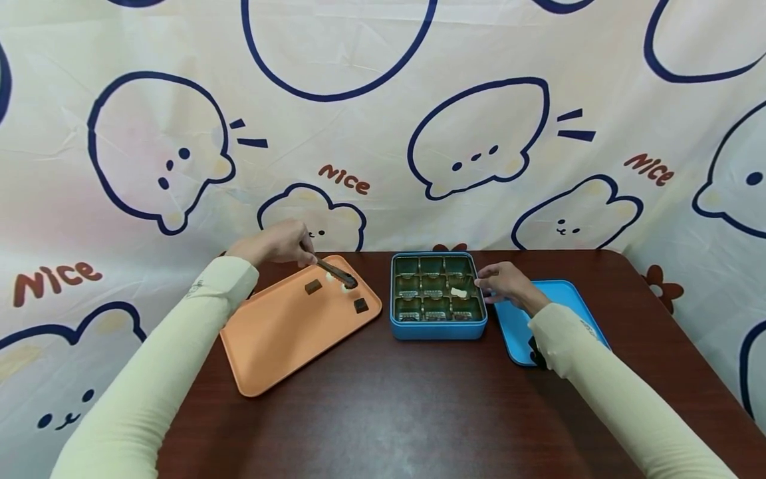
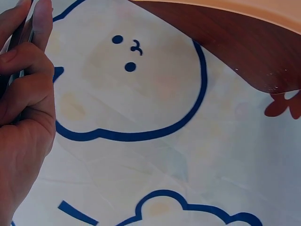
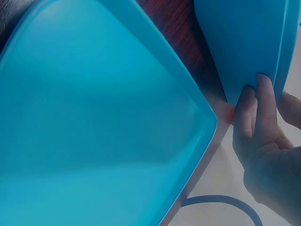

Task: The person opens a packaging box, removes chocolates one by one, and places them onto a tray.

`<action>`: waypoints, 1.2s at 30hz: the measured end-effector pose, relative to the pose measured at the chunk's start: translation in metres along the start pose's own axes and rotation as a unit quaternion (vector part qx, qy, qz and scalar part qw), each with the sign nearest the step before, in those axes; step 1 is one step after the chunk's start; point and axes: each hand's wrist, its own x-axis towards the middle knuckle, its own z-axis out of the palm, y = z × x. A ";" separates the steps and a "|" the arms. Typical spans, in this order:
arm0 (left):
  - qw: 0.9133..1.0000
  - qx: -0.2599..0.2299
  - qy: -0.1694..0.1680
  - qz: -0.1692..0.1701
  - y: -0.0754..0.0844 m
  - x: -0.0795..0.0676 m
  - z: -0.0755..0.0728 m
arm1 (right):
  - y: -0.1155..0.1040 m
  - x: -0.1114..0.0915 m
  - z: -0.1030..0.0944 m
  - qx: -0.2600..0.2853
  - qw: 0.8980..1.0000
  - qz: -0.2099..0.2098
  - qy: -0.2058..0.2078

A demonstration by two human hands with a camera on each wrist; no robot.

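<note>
My left hand [image 1: 278,243] grips slim dark tongs [image 1: 335,269] over the orange tray [image 1: 281,339]; their two arms show between the fingers in the left wrist view. The tongs' tips are low over the tray's far right part, by a small pale piece [image 1: 348,287]. Whether they pinch anything is too small to tell. Two dark square pieces [image 1: 313,286] lie nearby. My right hand [image 1: 505,283] holds the right side of a blue box [image 1: 439,331], fingertips on its outer wall [image 3: 249,52] and thumb near the rim. Inside is a compartmented insert with a whitish piece [image 1: 459,293] in a right-hand compartment.
A blue lid [image 1: 559,293] lies on the table right of the box, partly under my right forearm. The dark brown table [image 1: 383,412] extends toward me. A printed cloth [image 1: 383,133] hangs behind the table's far edge.
</note>
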 end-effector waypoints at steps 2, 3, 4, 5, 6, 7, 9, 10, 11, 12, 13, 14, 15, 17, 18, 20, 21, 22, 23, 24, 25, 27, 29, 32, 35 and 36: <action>1.000 0.000 0.001 -0.007 -0.004 -0.003 0.002 | 0.000 0.000 0.000 0.000 1.000 -0.001 -0.002; 1.000 -0.003 0.001 -0.010 -0.006 -0.004 0.003 | 0.000 0.000 0.000 0.001 1.000 -0.002 -0.004; 1.000 -0.008 0.002 -0.011 -0.008 -0.005 0.005 | 0.000 0.000 -0.001 0.003 1.000 -0.003 -0.007; 1.000 -0.011 0.002 -0.014 -0.009 -0.006 0.006 | 0.000 0.000 -0.001 0.004 1.000 -0.003 -0.009; 1.000 -0.015 0.002 -0.016 -0.011 -0.008 0.007 | -0.001 0.000 -0.001 0.006 1.000 -0.003 -0.011; 1.000 -0.018 0.001 -0.018 -0.013 -0.009 0.008 | -0.001 0.000 -0.001 0.007 1.000 -0.003 -0.013; 1.000 -0.023 0.001 -0.016 -0.016 -0.011 0.009 | -0.002 -0.001 -0.002 0.010 1.000 -0.003 -0.015; 1.000 -0.022 0.000 -0.018 -0.017 -0.012 0.010 | -0.002 -0.002 -0.002 0.010 1.000 -0.003 -0.016; 1.000 -0.022 -0.001 -0.019 -0.019 -0.013 0.010 | -0.002 -0.002 -0.002 0.009 1.000 -0.004 -0.017; 1.000 -0.023 -0.001 -0.019 -0.020 -0.014 0.011 | -0.002 -0.002 -0.002 0.009 1.000 -0.004 -0.017; 1.000 -0.022 -0.002 -0.020 -0.021 -0.015 0.011 | -0.002 -0.002 -0.002 0.009 1.000 -0.002 -0.016; 1.000 -0.020 -0.002 -0.021 -0.023 -0.016 0.012 | -0.002 -0.002 -0.002 0.010 1.000 -0.001 -0.016; 1.000 -0.019 -0.004 -0.025 -0.024 -0.017 0.013 | -0.002 -0.002 -0.002 0.007 1.000 -0.003 -0.017; 1.000 -0.018 -0.004 -0.023 -0.026 -0.018 0.014 | -0.002 -0.002 -0.002 0.006 1.000 -0.001 -0.017; 1.000 -0.016 -0.004 -0.023 -0.027 -0.019 0.015 | -0.001 -0.001 -0.001 0.008 1.000 0.001 -0.015; 0.999 -0.016 -0.005 -0.028 -0.028 -0.020 0.017 | -0.001 -0.001 -0.001 0.009 1.000 0.002 -0.014; 0.999 -0.017 -0.005 -0.031 -0.029 -0.020 0.018 | -0.001 -0.001 -0.001 0.007 1.000 0.000 -0.014; 0.999 -0.018 -0.005 -0.033 -0.029 -0.020 0.018 | -0.001 -0.001 -0.001 0.010 1.000 0.002 -0.013; 0.999 -0.019 -0.007 -0.038 -0.029 -0.020 0.019 | -0.001 -0.001 -0.001 0.009 1.000 0.000 -0.013; 0.999 -0.020 -0.009 -0.041 -0.029 -0.021 0.020 | -0.001 -0.001 -0.001 0.008 1.000 0.000 -0.013; 0.999 -0.021 -0.011 -0.046 -0.029 -0.021 0.021 | -0.001 0.000 -0.002 0.008 1.000 0.000 -0.013; 0.998 -0.020 -0.015 -0.053 -0.030 -0.021 0.022 | -0.001 0.000 -0.002 0.008 1.000 -0.001 -0.014; 0.998 -0.020 -0.019 -0.059 -0.030 -0.020 0.023 | -0.001 0.000 -0.002 0.009 1.000 -0.001 -0.013; 0.998 -0.020 -0.022 -0.060 -0.032 -0.020 0.024 | -0.002 -0.001 -0.002 0.011 1.000 0.002 -0.011; 0.998 -0.024 -0.024 -0.061 -0.033 -0.020 0.025 | -0.001 -0.001 -0.002 0.011 1.000 0.003 -0.011; 0.998 -0.025 -0.025 -0.060 -0.034 -0.020 0.025 | -0.001 -0.001 -0.002 0.009 1.000 0.001 -0.011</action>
